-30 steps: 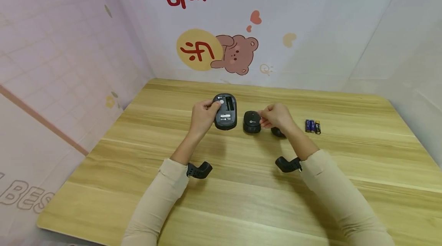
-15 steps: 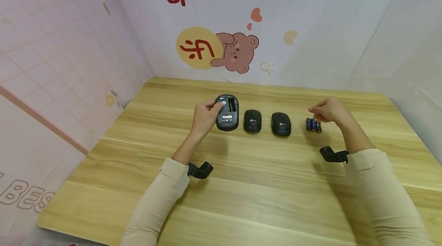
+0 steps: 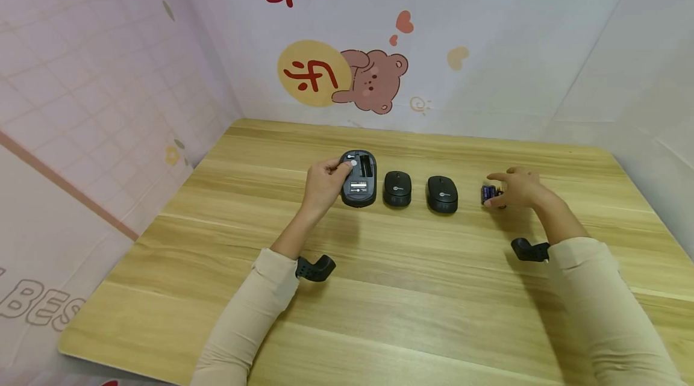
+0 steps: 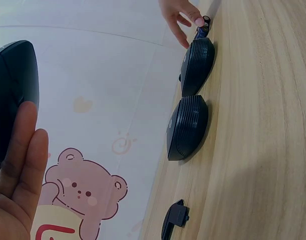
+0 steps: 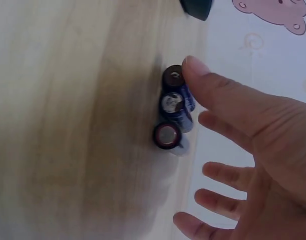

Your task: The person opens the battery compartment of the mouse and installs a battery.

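My left hand [image 3: 324, 184] grips a black computer mouse [image 3: 366, 196] above the table, thumb on its underside. That underside faces the head camera, with its battery slot uncovered and dark inside. In the left wrist view, straight fingers lie against the shell of this mouse [image 4: 12, 85]. Over at the right, my right hand [image 3: 520, 187] reaches over several AA-size batteries [image 3: 487, 194] lying side by side. The right wrist view shows its fingers spread, the thumb tip by the end of the nearest battery [image 5: 173, 76]; whether they touch cannot be told.
Two more black mice, one [image 3: 398, 188] beside the held mouse and another [image 3: 442, 195] nearer the batteries, sit upright on the wooden table [image 3: 412, 289]. A small black plastic piece [image 4: 175, 220] lies on the table in the left wrist view. A printed wall covering [image 3: 499, 91] stands behind.
My right hand has moved from beside the middle mouse rightward to the batteries, then lowered over them with its fingers spreading. The left hand keeps its hold on the mouse, nearly still.
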